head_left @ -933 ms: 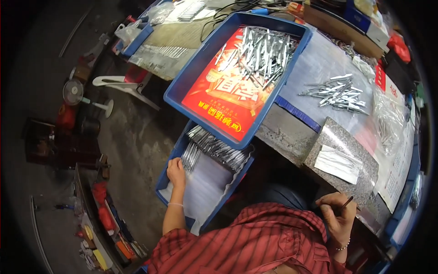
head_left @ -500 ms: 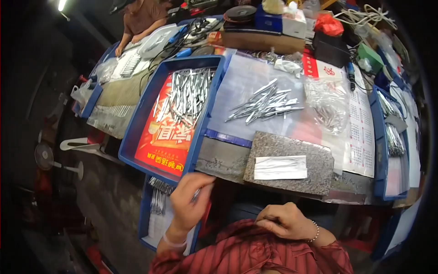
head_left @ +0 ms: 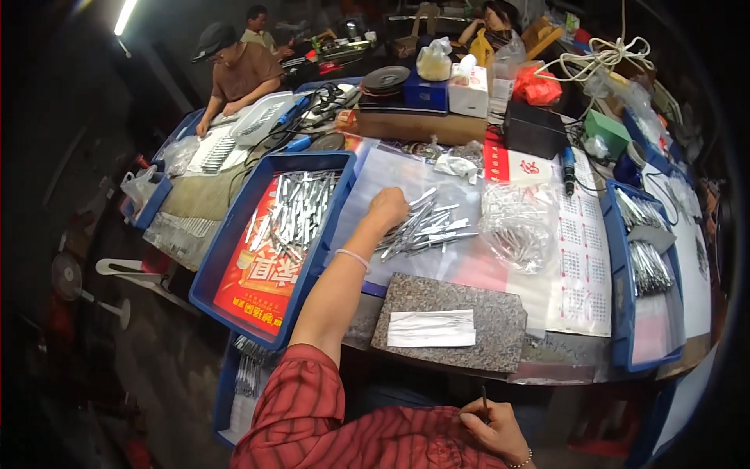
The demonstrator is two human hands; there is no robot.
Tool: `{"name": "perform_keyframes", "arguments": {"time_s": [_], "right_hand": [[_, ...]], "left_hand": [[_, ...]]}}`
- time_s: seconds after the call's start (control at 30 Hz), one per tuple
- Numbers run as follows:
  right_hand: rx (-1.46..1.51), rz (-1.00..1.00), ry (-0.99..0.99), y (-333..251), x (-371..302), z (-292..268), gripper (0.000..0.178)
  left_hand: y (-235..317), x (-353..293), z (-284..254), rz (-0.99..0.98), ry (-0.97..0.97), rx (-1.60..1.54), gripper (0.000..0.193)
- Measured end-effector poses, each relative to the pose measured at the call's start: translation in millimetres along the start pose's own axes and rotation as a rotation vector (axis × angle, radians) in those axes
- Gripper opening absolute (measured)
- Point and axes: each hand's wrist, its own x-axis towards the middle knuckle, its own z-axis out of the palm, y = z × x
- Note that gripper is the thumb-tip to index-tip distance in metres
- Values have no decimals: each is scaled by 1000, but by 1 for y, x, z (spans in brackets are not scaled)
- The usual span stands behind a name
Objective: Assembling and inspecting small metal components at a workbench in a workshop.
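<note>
The metal pieces (head_left: 434, 227), likely light, stiff and slippery, lay twelve o'clock of the slab (head_left: 500, 332), best held mid-length; the left-hand grip (head_left: 388, 209) was indiscernible, the right-hand grip (head_left: 492, 430) pinched a dark rod (head_left: 484, 397).

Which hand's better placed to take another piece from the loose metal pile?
Left, most likely. The left hand is already at the left edge of the loose metal pile. The right hand is low by the torso, gripping a thin dark stick.
</note>
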Motion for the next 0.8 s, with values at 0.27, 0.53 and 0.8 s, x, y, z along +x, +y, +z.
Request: {"name": "perform_keyframes", "arguments": {"time_s": [0.27, 0.53, 0.8], "right_hand": [[18, -372, 1, -27, 35, 0, 11], [588, -401, 223, -22, 64, 16, 15], [167, -396, 203, -35, 61, -10, 11]], "left_hand": [[33, -111, -46, 69, 337, -390, 17], [116, -290, -8, 228, -94, -1062, 13], [106, -295, -8, 242, -13, -1105, 23]]}}
